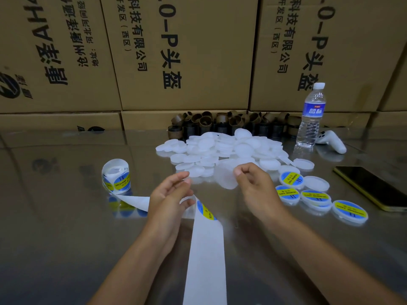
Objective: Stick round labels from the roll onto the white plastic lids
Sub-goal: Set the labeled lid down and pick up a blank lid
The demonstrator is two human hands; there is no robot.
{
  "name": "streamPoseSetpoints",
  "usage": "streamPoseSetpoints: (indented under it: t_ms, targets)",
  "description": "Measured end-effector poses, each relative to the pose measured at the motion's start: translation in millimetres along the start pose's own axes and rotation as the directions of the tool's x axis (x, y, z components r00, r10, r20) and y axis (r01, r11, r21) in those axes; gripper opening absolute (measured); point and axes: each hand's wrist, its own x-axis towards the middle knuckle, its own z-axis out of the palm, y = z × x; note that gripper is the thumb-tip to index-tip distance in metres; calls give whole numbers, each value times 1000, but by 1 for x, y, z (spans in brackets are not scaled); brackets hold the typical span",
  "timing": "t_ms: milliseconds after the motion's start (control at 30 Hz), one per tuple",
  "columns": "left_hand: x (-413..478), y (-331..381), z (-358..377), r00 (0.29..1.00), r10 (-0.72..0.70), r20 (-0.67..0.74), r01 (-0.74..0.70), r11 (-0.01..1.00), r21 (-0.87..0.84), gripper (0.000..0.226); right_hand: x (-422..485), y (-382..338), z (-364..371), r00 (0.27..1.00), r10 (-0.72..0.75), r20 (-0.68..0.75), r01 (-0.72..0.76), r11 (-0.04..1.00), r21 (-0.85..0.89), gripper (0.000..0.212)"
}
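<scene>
Watching the feed from my end: the left hand [169,194] has its fingers curled round the paper strip [206,249], which runs from the roll [115,175] standing on its edge at the left, across under that hand, then down toward the bottom edge. One blue and yellow label [207,211] sits on the strip just beside the left fingers. The right hand [253,183] is raised off the table [66,216], with thumb and fingers pinching a white lid [225,176]; that part's pretty blurry, so I can't tell exactly how the grip sits. The two hands are near each other but not touching. Right behind them is the pile of lids [224,148], all plain, and to the right lie four labelled lids [315,197] with a couple of bare ones beside them. Further right there's a phone [372,188], plus a water bottle [310,119] and a white controller [332,140] behind it. Brown cardboard tubes [231,122] are heaped against the boxes [187,51].
</scene>
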Motion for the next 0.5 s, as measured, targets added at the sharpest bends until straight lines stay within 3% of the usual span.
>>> streamPoseSetpoints:
  t_ms: [133, 267, 500]
  targets:
    - [-2, 4, 1, 997, -13, 74, 19, 997, -80, 17, -13, -5, -4, 993, 120, -7, -117, 974, 194, 20]
    - [-2, 3, 1, 989, 0, 146, 14, 996, -94, 20, -21, -12, 0, 975, 195, 102, -220, 901, 375, 19]
    - [-7, 3, 6, 972, 42, 231, -46, 999, 12, 29, -26, -18, 7, 963, 176, 202, -257, 823, 506, 19]
